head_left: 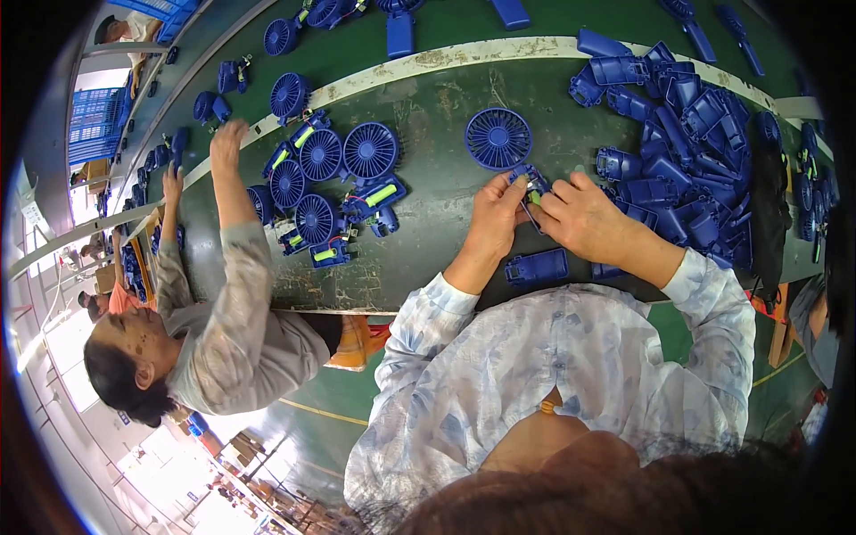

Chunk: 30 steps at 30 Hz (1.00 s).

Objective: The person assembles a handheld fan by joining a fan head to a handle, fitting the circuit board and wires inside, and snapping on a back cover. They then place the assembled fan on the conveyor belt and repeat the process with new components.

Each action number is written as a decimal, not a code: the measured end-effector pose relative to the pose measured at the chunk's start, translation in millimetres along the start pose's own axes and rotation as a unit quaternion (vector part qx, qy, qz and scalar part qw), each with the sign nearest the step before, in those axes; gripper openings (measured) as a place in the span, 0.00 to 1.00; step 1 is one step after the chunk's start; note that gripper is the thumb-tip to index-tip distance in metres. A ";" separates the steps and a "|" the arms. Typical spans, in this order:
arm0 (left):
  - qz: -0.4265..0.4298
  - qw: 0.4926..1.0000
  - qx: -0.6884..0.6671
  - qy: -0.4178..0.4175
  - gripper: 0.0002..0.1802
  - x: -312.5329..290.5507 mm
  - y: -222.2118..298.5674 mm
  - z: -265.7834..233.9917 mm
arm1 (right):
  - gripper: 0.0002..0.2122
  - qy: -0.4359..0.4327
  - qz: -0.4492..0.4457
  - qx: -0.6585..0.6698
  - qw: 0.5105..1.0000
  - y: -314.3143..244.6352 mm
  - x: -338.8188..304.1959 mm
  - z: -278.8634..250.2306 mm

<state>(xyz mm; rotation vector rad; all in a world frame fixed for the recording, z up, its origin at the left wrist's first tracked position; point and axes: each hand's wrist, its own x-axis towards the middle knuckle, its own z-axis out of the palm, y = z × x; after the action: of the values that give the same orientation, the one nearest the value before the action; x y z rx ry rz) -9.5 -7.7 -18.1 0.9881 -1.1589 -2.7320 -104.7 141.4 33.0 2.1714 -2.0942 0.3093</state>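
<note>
Both hands, left hand (493, 217) and right hand (584, 217), have fingers clamped on a blue fan handle (532, 187) over the table (428, 116)

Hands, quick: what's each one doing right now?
Left hand: closed on the blue fan at its handle end.
Right hand: fingers pinched at the same handle; what they grip cannot be told.
</note>
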 end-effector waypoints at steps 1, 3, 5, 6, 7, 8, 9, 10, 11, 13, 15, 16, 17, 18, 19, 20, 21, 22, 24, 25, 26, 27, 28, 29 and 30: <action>-0.002 1.000 0.000 0.000 0.09 -0.6 -0.3 -0.3 | 0.05 -0.001 0.001 0.001 1.000 0.2 -1.6 0.0; -0.006 1.000 0.000 -0.021 0.10 0.4 1.3 -1.4 | 0.07 -0.001 -0.026 0.003 1.000 4.1 -3.6 0.5; -0.003 1.000 0.001 -0.014 0.09 -0.9 -0.6 -3.2 | 0.10 -0.003 -0.020 0.025 0.999 4.4 -1.1 -2.6; 0.000 1.000 0.000 -0.008 0.09 -0.5 -1.2 -2.0 | 0.13 -0.007 -0.013 0.047 0.999 5.3 -0.5 -4.5; -0.001 1.000 0.000 -0.010 0.09 0.6 -0.6 -0.8 | 0.13 -0.007 -0.012 0.046 0.999 6.3 0.3 -5.1; -0.003 1.000 -0.005 -0.005 0.09 1.8 0.7 0.5 | 0.15 -0.010 -0.007 0.043 0.999 7.6 1.2 -5.2; -0.006 1.000 -0.009 0.002 0.09 -0.3 0.5 -0.3 | 0.18 -0.014 -0.002 0.044 0.999 5.9 1.4 -4.5; -0.009 1.000 -0.008 0.004 0.09 -0.2 -0.8 -2.0 | 0.18 0.000 0.008 0.076 0.997 7.0 0.7 -6.8; -0.010 1.000 -0.007 -0.009 0.09 1.3 -2.5 -4.2 | 0.17 0.013 0.017 0.108 0.994 9.2 -0.8 -9.4; -0.005 0.999 -0.016 -0.032 0.09 0.5 -0.2 -2.9 | 0.12 0.072 0.074 0.128 0.986 14.2 -8.3 -7.1; -0.005 1.000 -0.008 -0.027 0.10 2.5 -1.5 -4.7 | 0.10 0.138 0.153 0.157 0.966 17.0 -15.5 -6.4; -0.004 1.000 0.001 -0.023 0.11 2.6 -2.0 -4.4 | 0.10 0.166 0.183 0.168 0.954 16.8 -19.7 -5.8; -0.002 1.000 0.003 -0.022 0.11 2.0 -1.2 -4.5 | 0.10 0.193 0.213 0.178 0.941 16.5 -24.5 -5.3; -0.006 1.000 0.004 -0.021 0.11 1.9 -0.4 -4.4 | 0.10 0.184 0.214 0.178 0.943 15.5 -29.3 -4.8; -0.002 1.000 0.000 -0.022 0.11 1.7 -0.2 -4.7 | 0.10 0.182 0.197 0.193 0.944 12.7 -31.2 -4.4; 0.002 1.000 -0.004 -0.022 0.12 0.9 0.1 -4.8 | 0.09 0.181 0.179 0.208 0.944 9.1 -32.8 -4.6; 0.000 1.000 -0.003 -0.022 0.12 0.5 1.3 -2.3 | 0.09 0.175 0.169 0.231 0.942 6.3 -31.8 -6.9; 0.003 1.000 -0.005 -0.024 0.12 -0.7 2.8 0.3 | 0.09 0.175 0.170 0.232 0.942 3.7 -31.1 -7.2; 0.007 1.000 -0.006 -0.024 0.12 -1.3 3.4 1.1 | 0.08 0.145 0.192 0.282 0.929 -1.8 -27.9 -6.7; 0.004 1.000 0.001 -0.023 0.13 -0.9 2.5 1.1 | 0.07 0.128 0.222 0.311 0.915 -5.5 -24.0 -6.7; 0.002 1.000 0.007 -0.022 0.13 -1.0 2.4 1.0 | 0.07 0.129 0.220 0.312 0.915 -8.5 -19.0 -4.9; 0.001 1.000 0.003 -0.022 0.12 -1.3 2.5 2.4 | 0.07 0.118 0.236 0.318 0.911 -11.3 -15.0 -1.9; 0.001 1.000 0.002 -0.023 0.12 -1.1 2.7 3.0 | 0.06 0.107 0.251 0.324 0.906 -13.2 -10.9 0.3; 0.000 1.000 -0.006 -0.019 0.11 -0.4 2.7 3.4 | 0.06 0.098 0.246 0.306 0.915 -12.7 -6.7 1.8; -0.001 1.000 -0.014 -0.014 0.10 -0.6 2.9 3.9 | 0.06 0.098 0.246 0.305 0.915 -11.1 -3.6 4.0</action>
<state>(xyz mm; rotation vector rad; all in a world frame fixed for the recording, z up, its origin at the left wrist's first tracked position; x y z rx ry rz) -11.9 -7.1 -13.8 0.9513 -1.1220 -2.7655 -93.5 144.5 29.0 1.6810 -2.6341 1.3233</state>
